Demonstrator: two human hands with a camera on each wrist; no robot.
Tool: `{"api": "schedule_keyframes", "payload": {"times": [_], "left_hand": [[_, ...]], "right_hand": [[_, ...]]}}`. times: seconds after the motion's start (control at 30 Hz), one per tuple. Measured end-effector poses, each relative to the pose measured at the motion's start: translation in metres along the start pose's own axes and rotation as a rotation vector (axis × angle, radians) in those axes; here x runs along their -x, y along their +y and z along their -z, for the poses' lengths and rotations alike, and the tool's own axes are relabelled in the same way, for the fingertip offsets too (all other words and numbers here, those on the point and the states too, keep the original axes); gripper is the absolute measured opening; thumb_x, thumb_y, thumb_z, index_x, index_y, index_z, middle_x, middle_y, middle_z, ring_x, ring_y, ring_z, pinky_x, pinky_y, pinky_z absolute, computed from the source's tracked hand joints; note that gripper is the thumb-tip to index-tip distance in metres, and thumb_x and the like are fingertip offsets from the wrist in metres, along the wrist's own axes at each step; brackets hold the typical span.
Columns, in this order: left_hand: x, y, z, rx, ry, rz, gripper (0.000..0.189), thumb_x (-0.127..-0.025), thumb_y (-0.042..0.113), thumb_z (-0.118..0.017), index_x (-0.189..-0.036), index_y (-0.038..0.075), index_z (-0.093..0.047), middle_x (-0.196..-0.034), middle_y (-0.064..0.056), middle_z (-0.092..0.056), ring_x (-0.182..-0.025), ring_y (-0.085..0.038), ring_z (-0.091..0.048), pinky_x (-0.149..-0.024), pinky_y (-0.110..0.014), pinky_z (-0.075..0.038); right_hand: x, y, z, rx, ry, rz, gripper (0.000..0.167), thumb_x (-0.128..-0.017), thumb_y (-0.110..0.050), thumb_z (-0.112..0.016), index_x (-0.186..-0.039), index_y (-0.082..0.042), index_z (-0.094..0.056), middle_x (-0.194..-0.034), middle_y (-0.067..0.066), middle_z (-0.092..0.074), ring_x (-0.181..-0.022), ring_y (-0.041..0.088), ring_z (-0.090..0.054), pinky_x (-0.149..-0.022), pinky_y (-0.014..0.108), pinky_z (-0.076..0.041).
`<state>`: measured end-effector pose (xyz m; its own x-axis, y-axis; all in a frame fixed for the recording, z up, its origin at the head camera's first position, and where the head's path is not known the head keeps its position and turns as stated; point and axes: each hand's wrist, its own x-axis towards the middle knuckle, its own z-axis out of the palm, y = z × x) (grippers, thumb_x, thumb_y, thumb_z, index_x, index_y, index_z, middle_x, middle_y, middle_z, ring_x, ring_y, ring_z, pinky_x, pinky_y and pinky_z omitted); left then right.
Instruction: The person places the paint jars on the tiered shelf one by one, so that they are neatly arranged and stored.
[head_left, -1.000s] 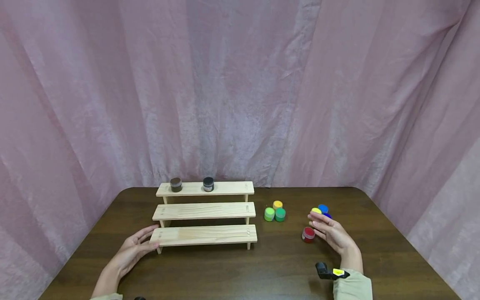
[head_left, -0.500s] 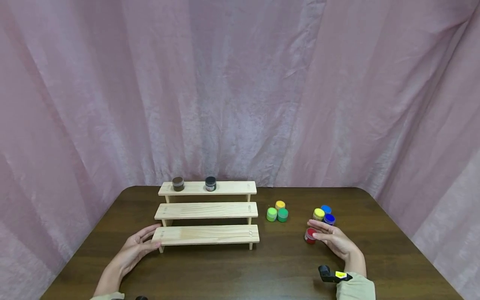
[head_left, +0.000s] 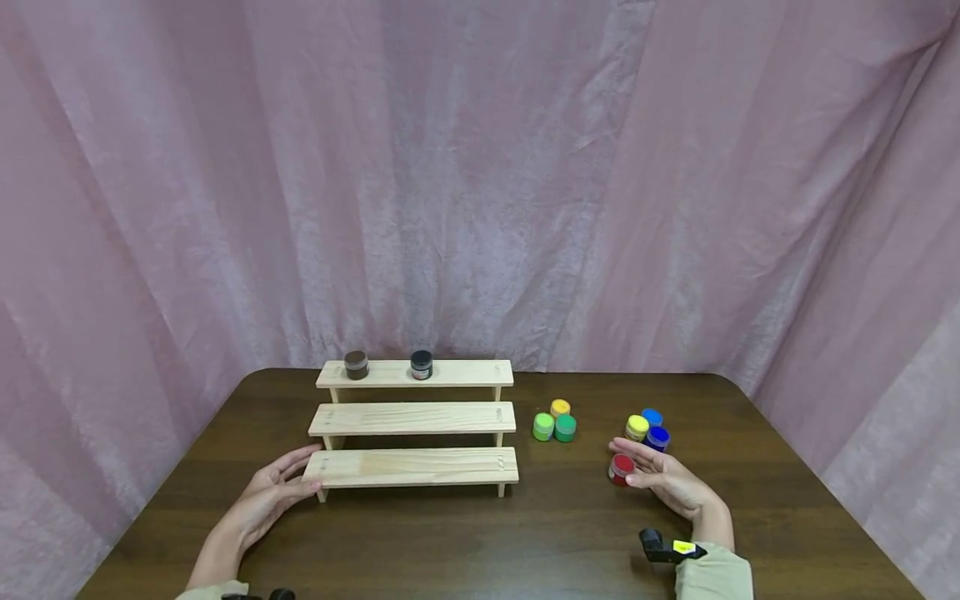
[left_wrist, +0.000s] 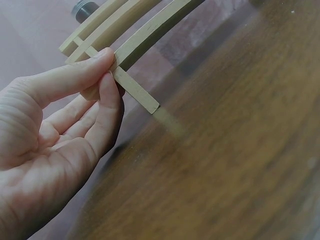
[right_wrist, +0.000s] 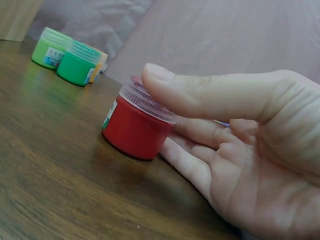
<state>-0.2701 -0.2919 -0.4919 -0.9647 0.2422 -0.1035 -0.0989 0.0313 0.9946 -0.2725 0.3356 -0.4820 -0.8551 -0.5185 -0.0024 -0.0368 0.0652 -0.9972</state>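
My left hand [head_left: 262,504] pinches the left end of the lowest board of a three-step wooden display rack [head_left: 416,468]; the left wrist view shows thumb and finger on the board's corner by its leg. At the right, my right hand [head_left: 678,490] is around a small red paint jar [head_left: 621,469] with a clear lid. In the right wrist view the thumb lies against the lid of this jar [right_wrist: 137,125], and the other fingers reach behind it, their tips hidden. A brown jar [head_left: 356,365] and a black jar [head_left: 422,365] stand on the top board.
Light green [head_left: 543,427], green [head_left: 566,428] and orange-yellow [head_left: 560,408] jars cluster right of the rack. Yellow [head_left: 637,428], blue [head_left: 652,417] and dark blue [head_left: 657,438] jars stand just behind my right hand. A pink curtain [head_left: 480,183] hangs behind the brown table [head_left: 450,550].
My right hand has come in around the red jar, uncovering the yellow and dark blue jars it partly hid. The left hand keeps its place on the rack; the view shifts slightly.
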Motion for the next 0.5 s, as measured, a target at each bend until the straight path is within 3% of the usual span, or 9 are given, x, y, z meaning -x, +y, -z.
{"api": "schedule_keyframes", "payload": {"times": [0.17, 0.33, 0.5], "left_hand": [[0.0004, 0.0001, 0.0011, -0.011, -0.004, 0.000, 0.074, -0.089, 0.005, -0.066, -0.151, -0.001, -0.027, -0.135, 0.008, -0.038, -0.107, -0.001, -0.061, -0.091, -0.019, -0.053], [0.0009, 0.0003, 0.0015, 0.004, -0.007, -0.009, 0.071, -0.090, 0.005, -0.065, -0.151, 0.001, -0.030, -0.126, 0.019, -0.043, -0.107, 0.000, -0.061, -0.091, -0.018, -0.053], [0.0013, -0.0004, 0.0025, 0.030, -0.040, -0.039, 0.063, -0.091, 0.003, -0.063, -0.149, 0.007, -0.037, -0.128, 0.017, -0.042, -0.107, 0.000, -0.060, -0.092, -0.018, -0.053]], "right_hand": [[-0.0010, -0.0009, -0.0005, 0.019, -0.003, -0.011, 0.062, -0.098, -0.004, -0.051, -0.153, 0.001, -0.023, -0.135, -0.028, -0.051, -0.122, -0.016, -0.045, -0.097, 0.012, -0.044], [-0.0013, -0.0060, -0.0037, 0.042, 0.030, -0.055, 0.063, -0.097, -0.005, -0.054, -0.152, 0.003, -0.024, -0.137, -0.019, -0.054, -0.118, -0.014, -0.049, -0.096, 0.018, -0.048], [-0.0009, -0.0097, -0.0054, 0.036, 0.062, -0.095, 0.062, -0.096, -0.006, -0.057, -0.149, 0.006, -0.028, -0.138, -0.011, -0.057, -0.114, -0.012, -0.053, -0.094, 0.017, -0.050]]}}
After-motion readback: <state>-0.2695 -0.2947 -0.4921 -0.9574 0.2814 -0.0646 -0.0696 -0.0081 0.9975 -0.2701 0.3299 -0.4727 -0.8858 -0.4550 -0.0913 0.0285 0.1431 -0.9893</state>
